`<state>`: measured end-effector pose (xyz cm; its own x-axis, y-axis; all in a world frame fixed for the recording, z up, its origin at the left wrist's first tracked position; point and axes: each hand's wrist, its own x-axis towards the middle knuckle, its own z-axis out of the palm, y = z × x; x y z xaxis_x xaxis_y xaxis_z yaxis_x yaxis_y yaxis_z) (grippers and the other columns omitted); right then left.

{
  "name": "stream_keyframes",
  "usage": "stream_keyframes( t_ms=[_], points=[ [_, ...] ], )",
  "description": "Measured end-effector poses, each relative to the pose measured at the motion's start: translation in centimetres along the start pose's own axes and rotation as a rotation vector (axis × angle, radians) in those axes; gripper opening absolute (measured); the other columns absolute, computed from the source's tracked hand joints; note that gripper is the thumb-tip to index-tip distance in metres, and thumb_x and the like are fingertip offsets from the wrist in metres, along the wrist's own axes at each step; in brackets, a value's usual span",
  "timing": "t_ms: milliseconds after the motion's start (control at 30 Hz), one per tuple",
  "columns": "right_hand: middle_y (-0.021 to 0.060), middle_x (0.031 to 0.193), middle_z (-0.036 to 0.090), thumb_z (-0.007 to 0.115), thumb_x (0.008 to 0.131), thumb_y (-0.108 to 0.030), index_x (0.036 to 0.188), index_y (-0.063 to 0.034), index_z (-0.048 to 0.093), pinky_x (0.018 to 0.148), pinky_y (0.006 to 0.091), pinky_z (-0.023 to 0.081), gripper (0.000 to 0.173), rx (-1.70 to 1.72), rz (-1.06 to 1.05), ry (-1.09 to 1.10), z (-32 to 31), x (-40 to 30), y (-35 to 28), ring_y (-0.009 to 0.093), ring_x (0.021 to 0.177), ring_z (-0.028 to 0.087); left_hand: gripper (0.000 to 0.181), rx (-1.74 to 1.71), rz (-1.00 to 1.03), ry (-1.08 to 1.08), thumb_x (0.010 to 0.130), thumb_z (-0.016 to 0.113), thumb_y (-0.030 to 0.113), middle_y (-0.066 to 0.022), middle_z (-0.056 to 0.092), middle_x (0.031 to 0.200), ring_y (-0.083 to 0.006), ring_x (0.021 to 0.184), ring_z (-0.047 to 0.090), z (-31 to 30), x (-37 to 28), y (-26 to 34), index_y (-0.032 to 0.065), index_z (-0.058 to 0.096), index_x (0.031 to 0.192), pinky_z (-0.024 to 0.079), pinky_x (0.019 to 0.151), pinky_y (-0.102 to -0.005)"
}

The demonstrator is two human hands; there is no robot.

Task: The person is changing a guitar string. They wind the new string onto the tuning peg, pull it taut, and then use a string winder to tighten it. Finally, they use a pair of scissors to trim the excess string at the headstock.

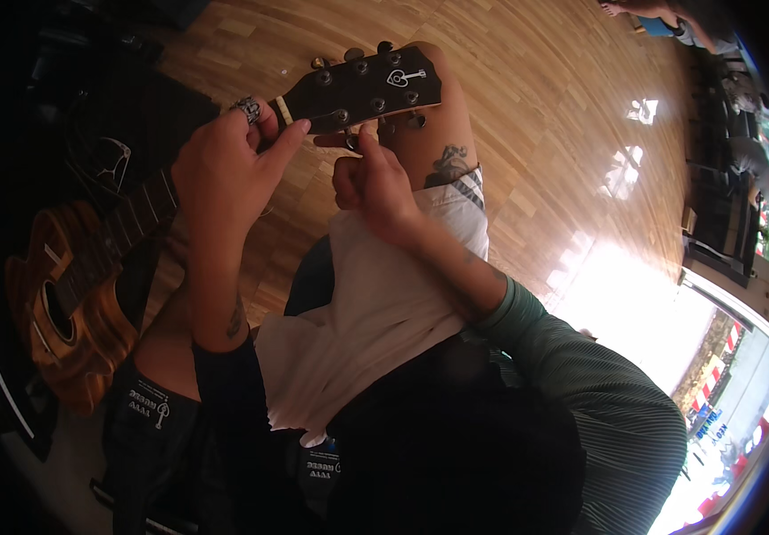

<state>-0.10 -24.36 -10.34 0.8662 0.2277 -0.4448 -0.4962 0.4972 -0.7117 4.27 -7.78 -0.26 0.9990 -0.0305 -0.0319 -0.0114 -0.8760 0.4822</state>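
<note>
A guitar's black headstock [364, 87] with a white key-and-heart mark lies above my thigh, its tuning pegs along both edges. My left hand [230, 157], a ring on one finger, is around the neck just below the pale nut [284, 110]; its thumb reaches beside the nut. Close to the headstock's lower edge, my right hand [374, 180] has its thumb and fingers at a tuning peg [351, 142]. The dark fretboard [140, 210] runs down left to the brown striped wooden body [90, 314] with its round sound hole. A thin string seems to run to the nearest tuning post.
Wood-plank floor [545, 100] spreads below the headstock. Dark cloth bags [150, 428] with white print hang near my left leg. A pale coil with a metallic piece [117, 164] lies on a dark surface at left. People [752, 160] are far off at the right.
</note>
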Motion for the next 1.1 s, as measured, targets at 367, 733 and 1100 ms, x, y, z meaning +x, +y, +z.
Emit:
stream_keyframes(
  t_ms=[367,733,1100],
  points=[
    [0.0033,0.056,0.055,0.031,0.105,-0.052,0.107,-0.0008,0.064,0.046,0.0230,0.032,0.061,-0.015,0.109,-0.083,0.4,-0.2,-0.9,0.007,0.047,0.043,0.041,0.007,-0.017,0.001,0.080,0.074,0.048,-0.0023,0.055,0.056,-0.0208,0.052,0.056,0.2,-0.1,0.0,0.0098,0.061,0.072,0.042,0.050,-0.0354],
    [-0.0002,0.057,0.051,0.025,0.106,-0.052,0.108,0.0020,0.064,0.050,0.0211,0.036,0.067,-0.626,-0.355,0.226,1.4,0.1,1.3,0.004,0.053,0.048,0.040,-0.003,-0.015,0.011,0.080,0.075,0.048,-0.0013,0.054,0.057,-0.0181,0.053,0.054,0.3,0.0,-0.1,0.0102,0.062,0.074,0.042,0.052,-0.0333],
    [-0.0002,0.058,0.052,0.045,0.105,-0.037,0.103,0.0004,0.067,0.048,0.0239,0.037,0.044,-0.194,-0.184,0.130,0.9,-0.2,0.2,0.005,0.049,0.043,0.041,-0.003,-0.013,0.016,0.080,0.076,0.048,0.0007,0.052,0.056,-0.0146,0.052,0.051,0.4,0.0,-0.2,0.0102,0.061,0.075,0.040,0.051,-0.0313]
  ],
)
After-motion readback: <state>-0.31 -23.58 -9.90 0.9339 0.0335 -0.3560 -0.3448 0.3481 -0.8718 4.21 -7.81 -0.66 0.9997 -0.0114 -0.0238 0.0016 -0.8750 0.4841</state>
